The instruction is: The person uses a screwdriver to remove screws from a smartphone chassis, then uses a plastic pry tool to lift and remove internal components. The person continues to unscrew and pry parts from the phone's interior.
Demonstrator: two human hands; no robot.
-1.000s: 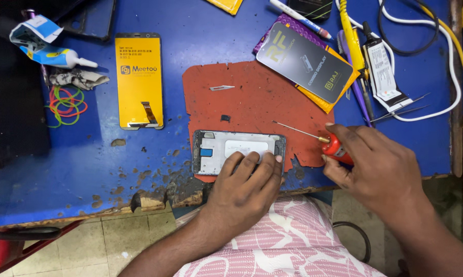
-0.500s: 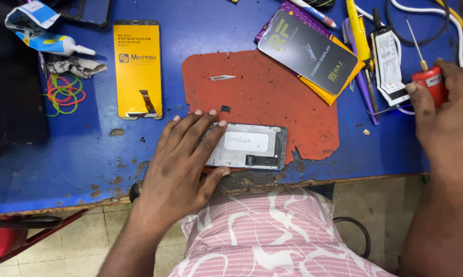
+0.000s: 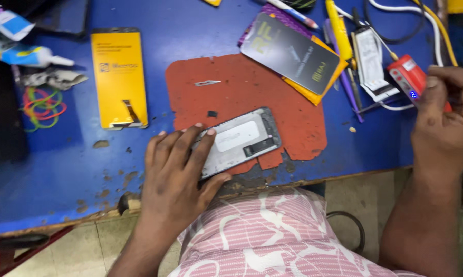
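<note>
In the head view, the left hand [image 3: 176, 174] lies open and flat on the opened phone [image 3: 240, 141], which rests tilted on the red mat [image 3: 252, 87] near the tabletop's [image 3: 77, 164] near edge. The right hand [image 3: 447, 120] is at the far right, closed around a red-handled screwdriver [image 3: 449, 105], beside a small red device [image 3: 408, 77].

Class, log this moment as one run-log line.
left hand: flat on opened phone | right hand: at red device | surface: red mat

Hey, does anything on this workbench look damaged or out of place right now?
The blue bench top is badly worn: paint chipped along the front edge, with a gouge near the left hand. The red mat has a torn, ragged corner beside the opened phone, which lies askew. A loose blade sits bare on the mat.
</note>
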